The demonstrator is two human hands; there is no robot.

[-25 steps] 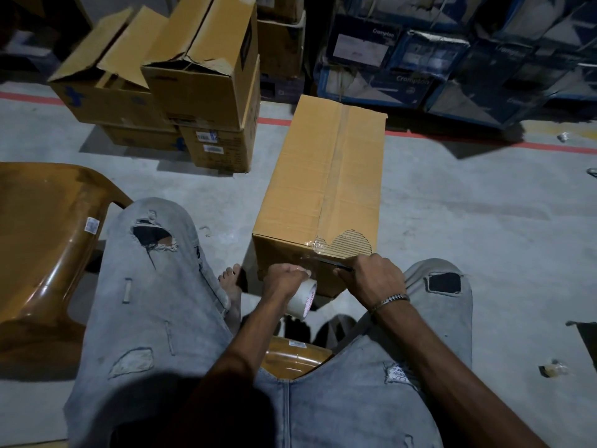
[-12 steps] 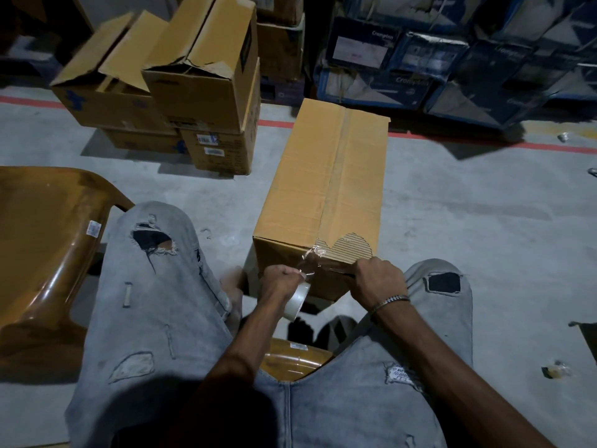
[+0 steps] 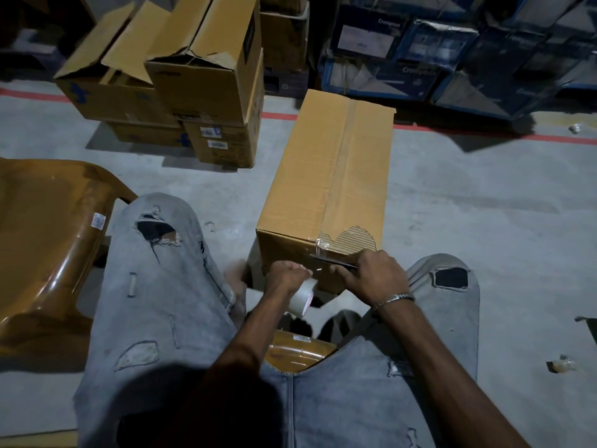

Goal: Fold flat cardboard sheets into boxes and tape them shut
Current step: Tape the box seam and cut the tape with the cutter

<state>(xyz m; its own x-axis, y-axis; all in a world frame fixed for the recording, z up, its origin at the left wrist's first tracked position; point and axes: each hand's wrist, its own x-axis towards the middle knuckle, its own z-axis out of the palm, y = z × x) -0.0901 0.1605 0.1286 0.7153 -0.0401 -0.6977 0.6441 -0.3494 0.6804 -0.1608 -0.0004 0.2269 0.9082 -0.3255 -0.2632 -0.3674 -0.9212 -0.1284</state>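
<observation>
1. On the grey floor (image 3: 468, 221), between the person's knees, the closed cardboard box (image 3: 326, 176) is lying, clear tape (image 3: 342, 163) running along its top seam; contents hidden.
2. Left hand (image 3: 286, 279) is gripping the tape roll (image 3: 302, 300) at the box's near end.
3. Right hand (image 3: 374, 278) is holding a dark blade (image 3: 332, 260) against the tape at the near edge.
4. Open-flapped boxes (image 3: 181, 79) are sitting stacked behind on the left; insides not visible.

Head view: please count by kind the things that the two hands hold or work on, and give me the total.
Taped brown box: 1
Tape roll, gripped by the left hand: 1
Dark thin cutter, held by the right hand at the box's near edge: 1
Total: 3
</observation>
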